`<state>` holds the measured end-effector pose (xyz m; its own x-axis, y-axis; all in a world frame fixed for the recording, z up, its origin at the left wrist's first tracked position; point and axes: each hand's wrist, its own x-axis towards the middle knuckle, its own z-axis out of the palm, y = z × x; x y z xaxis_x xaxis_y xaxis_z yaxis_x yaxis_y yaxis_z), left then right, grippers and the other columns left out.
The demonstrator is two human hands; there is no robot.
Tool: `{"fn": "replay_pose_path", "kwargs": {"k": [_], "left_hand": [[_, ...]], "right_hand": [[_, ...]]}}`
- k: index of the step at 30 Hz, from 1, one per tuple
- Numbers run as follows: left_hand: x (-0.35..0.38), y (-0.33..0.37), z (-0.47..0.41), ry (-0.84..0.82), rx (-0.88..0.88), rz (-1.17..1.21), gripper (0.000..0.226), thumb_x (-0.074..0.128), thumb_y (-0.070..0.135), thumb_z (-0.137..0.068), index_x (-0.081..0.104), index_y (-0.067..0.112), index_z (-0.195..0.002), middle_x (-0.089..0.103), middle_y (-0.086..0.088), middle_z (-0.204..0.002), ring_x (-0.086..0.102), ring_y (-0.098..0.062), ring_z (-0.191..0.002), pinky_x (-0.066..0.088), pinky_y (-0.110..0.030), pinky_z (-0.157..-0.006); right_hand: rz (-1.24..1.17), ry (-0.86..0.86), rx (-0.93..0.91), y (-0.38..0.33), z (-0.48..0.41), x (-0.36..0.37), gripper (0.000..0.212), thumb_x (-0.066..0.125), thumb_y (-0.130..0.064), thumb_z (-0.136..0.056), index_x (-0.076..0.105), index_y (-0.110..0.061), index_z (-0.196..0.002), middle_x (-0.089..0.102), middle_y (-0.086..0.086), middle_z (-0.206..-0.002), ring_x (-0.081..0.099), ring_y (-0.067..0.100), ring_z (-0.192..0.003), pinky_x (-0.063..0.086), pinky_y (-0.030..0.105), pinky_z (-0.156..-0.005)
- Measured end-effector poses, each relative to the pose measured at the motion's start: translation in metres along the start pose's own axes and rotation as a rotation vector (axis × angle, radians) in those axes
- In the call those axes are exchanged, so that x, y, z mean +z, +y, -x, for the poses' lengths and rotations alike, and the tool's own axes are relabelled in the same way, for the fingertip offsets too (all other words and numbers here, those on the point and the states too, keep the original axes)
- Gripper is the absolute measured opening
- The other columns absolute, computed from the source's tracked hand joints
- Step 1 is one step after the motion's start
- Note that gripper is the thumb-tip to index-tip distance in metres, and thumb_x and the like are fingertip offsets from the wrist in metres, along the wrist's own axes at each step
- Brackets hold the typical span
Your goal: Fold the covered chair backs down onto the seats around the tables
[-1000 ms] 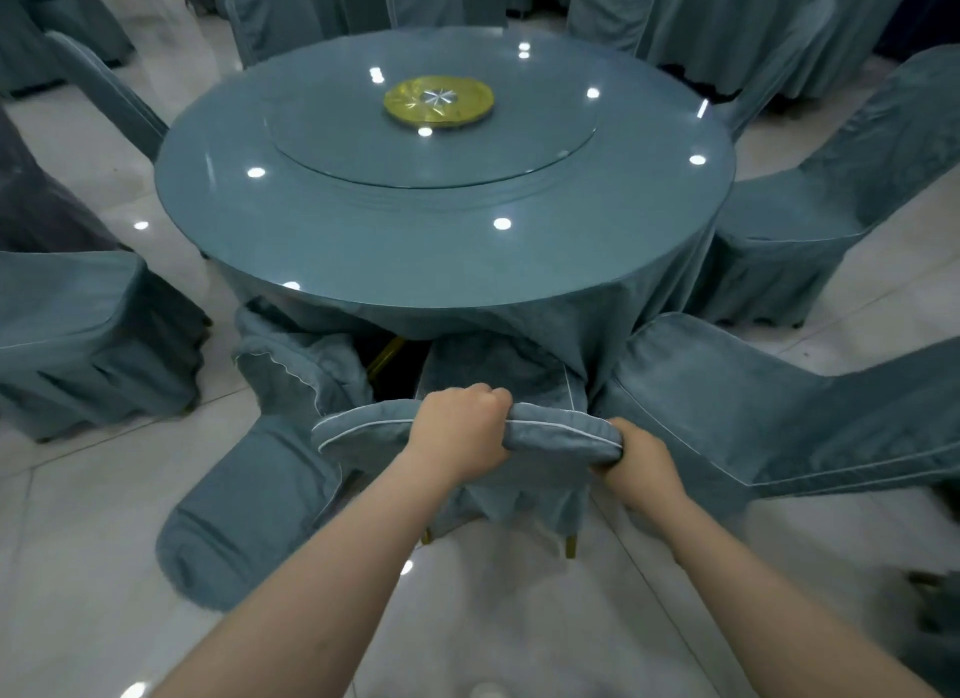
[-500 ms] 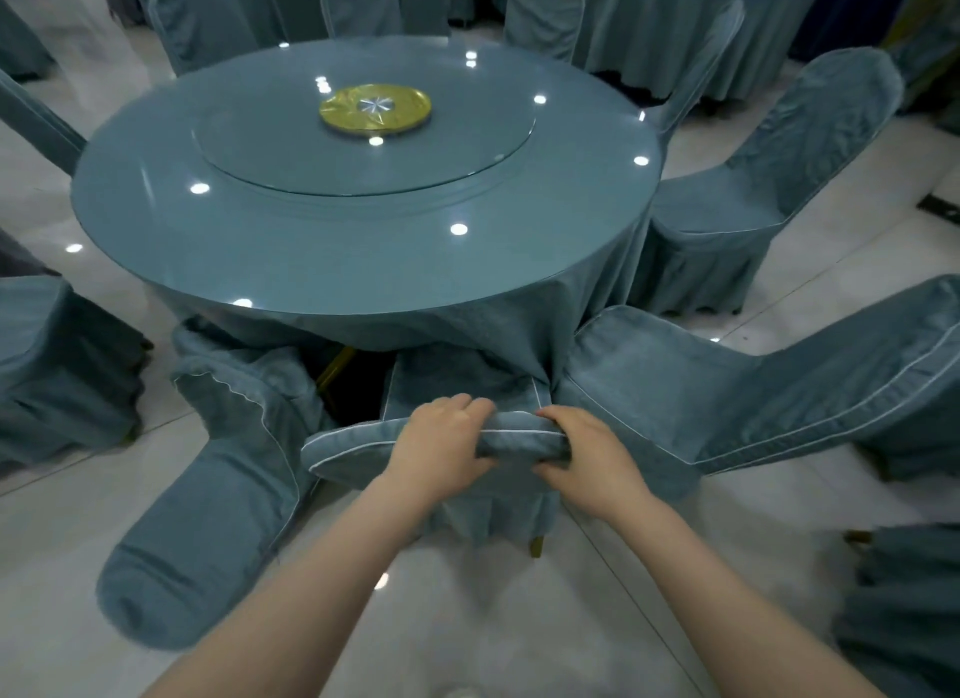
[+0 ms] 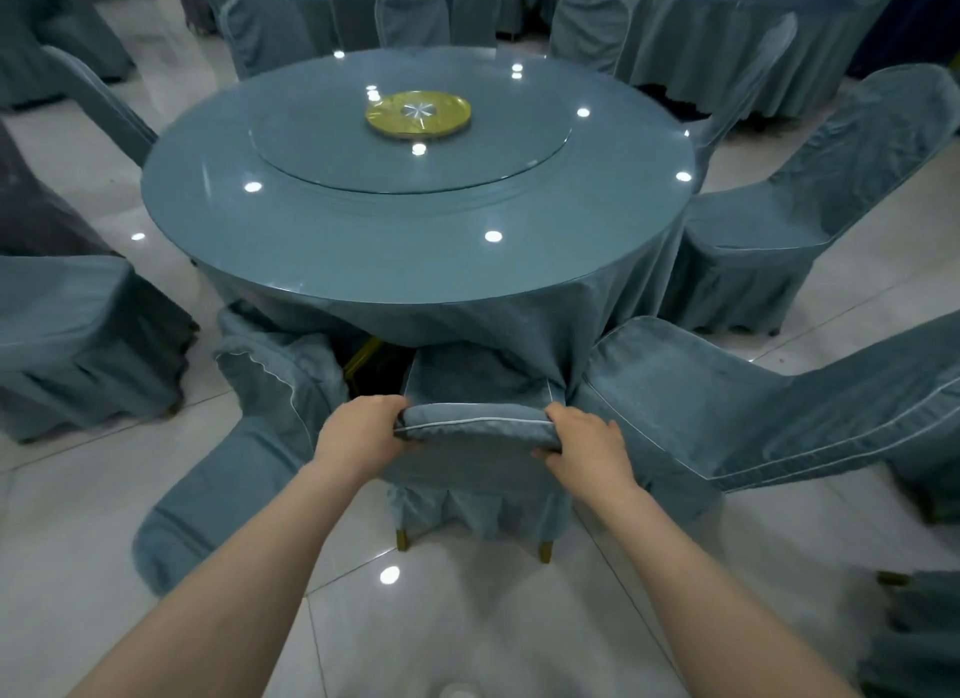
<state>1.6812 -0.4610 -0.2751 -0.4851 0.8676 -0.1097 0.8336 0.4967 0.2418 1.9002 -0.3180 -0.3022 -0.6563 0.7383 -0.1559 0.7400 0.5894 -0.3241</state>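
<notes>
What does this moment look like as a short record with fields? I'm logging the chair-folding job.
setting: round table with a glass turntable and a gold centre disc
chair in hand: covered chair at the table's near edge
left hand: grips the left end of the chair's top edge
right hand: grips the right end
neighbour chairs: one leaning back on the right, another on the left
</notes>
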Motion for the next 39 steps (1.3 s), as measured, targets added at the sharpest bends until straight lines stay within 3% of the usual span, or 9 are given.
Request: {"fn": "replay_pose_path", "kwargs": {"k": [6, 12, 15, 20, 23, 31, 35, 37, 39], "left_hand": [[0.010, 0.008, 0.036, 0.020, -0.027, -0.096, 0.023, 0.067, 0.055, -0.072, 0.058, 0.034, -0.077, 0.055, 0.011, -0.068, 0.057, -0.016, -0.069, 0.036, -0.027, -0.062], [0.019, 0.012, 0.068, 0.020, -0.076, -0.080, 0.031, 0.066, 0.060, -0.067, 0.066, 0.034, -0.084, 0.062, 0.012, -0.071, 0.049, -0.012, -0.062, 0.037, -0.025, -0.056], [0.017, 0.009, 0.073, 0.008, -0.066, -0.055, 0.032, 0.069, 0.058, -0.066, 0.066, 0.035, -0.087, 0.065, 0.011, -0.076, 0.057, -0.014, -0.070, 0.043, -0.026, -0.060], [0.016, 0.002, 0.081, -0.002, -0.013, -0.061, 0.033, 0.069, 0.058, -0.066, 0.067, 0.033, -0.087, 0.064, 0.010, -0.077, 0.061, -0.016, -0.078, 0.039, -0.026, -0.062], [0.012, -0.001, 0.091, -0.025, 0.028, -0.063, 0.032, 0.068, 0.059, -0.067, 0.068, 0.037, -0.090, 0.066, 0.010, -0.080, 0.062, -0.015, -0.080, 0.041, -0.027, -0.064], [0.017, -0.007, 0.136, -0.037, 0.110, -0.190, 0.044, 0.055, 0.066, -0.062, 0.067, 0.030, -0.086, 0.066, 0.006, -0.078, 0.061, -0.018, -0.076, 0.038, -0.027, -0.059], [0.012, -0.013, 0.149, -0.032, 0.117, -0.145, 0.037, 0.057, 0.064, -0.061, 0.062, 0.031, -0.077, 0.063, 0.008, -0.073, 0.053, -0.016, -0.067, 0.034, -0.027, -0.056], [0.016, -0.014, 0.158, -0.022, 0.080, -0.065, 0.030, 0.060, 0.058, -0.067, 0.062, 0.032, -0.081, 0.064, 0.008, -0.078, 0.057, -0.017, -0.073, 0.036, -0.028, -0.058], [0.024, -0.013, 0.166, 0.043, 0.061, 0.037, 0.023, 0.062, 0.045, -0.073, 0.062, 0.030, -0.090, 0.066, 0.007, -0.088, 0.061, -0.019, -0.086, 0.038, -0.029, -0.064]], "right_hand": [[0.004, -0.022, -0.118, 0.016, 0.009, -0.001, 0.026, 0.062, -0.031, -0.080, 0.037, -0.031, -0.085, 0.049, -0.011, -0.085, 0.054, 0.022, -0.091, 0.038, 0.048, -0.096], [0.055, -0.036, -0.167, 0.023, 0.024, 0.003, 0.021, 0.061, -0.032, -0.080, 0.049, -0.029, -0.096, 0.059, -0.008, -0.092, 0.056, 0.019, -0.092, 0.037, 0.046, -0.099], [0.075, -0.034, -0.154, 0.017, 0.035, 0.004, 0.023, 0.062, -0.033, -0.081, 0.051, -0.027, -0.101, 0.061, -0.006, -0.095, 0.057, 0.020, -0.094, 0.038, 0.043, -0.098], [0.071, 0.022, -0.148, 0.008, 0.065, 0.008, 0.020, 0.060, -0.028, -0.077, 0.049, -0.023, -0.094, 0.062, -0.003, -0.092, 0.058, 0.023, -0.086, 0.034, 0.031, -0.071], [0.075, 0.040, -0.120, 0.002, 0.087, 0.012, 0.023, 0.062, -0.033, -0.078, 0.050, -0.022, -0.094, 0.064, -0.003, -0.093, 0.059, 0.025, -0.087, 0.032, 0.030, -0.065], [0.091, -0.019, -0.087, -0.006, 0.135, 0.023, 0.027, 0.061, -0.039, -0.076, 0.048, -0.026, -0.095, 0.061, -0.009, -0.093, 0.059, 0.019, -0.087, 0.043, 0.032, -0.066], [0.094, -0.024, -0.069, -0.014, 0.148, 0.024, 0.028, 0.061, -0.042, -0.077, 0.049, -0.027, -0.097, 0.061, -0.010, -0.095, 0.060, 0.018, -0.089, 0.046, 0.032, -0.069], [0.054, 0.024, -0.058, -0.019, 0.153, 0.026, 0.035, 0.063, -0.036, -0.076, 0.052, -0.028, -0.109, 0.061, -0.008, -0.106, 0.058, 0.018, -0.099, 0.046, 0.031, -0.078], [0.031, 0.079, -0.120, -0.029, 0.156, 0.032, 0.057, 0.064, -0.034, -0.077, 0.045, -0.027, -0.130, 0.053, -0.007, -0.129, 0.049, 0.018, -0.120, 0.038, 0.032, -0.100]]}}
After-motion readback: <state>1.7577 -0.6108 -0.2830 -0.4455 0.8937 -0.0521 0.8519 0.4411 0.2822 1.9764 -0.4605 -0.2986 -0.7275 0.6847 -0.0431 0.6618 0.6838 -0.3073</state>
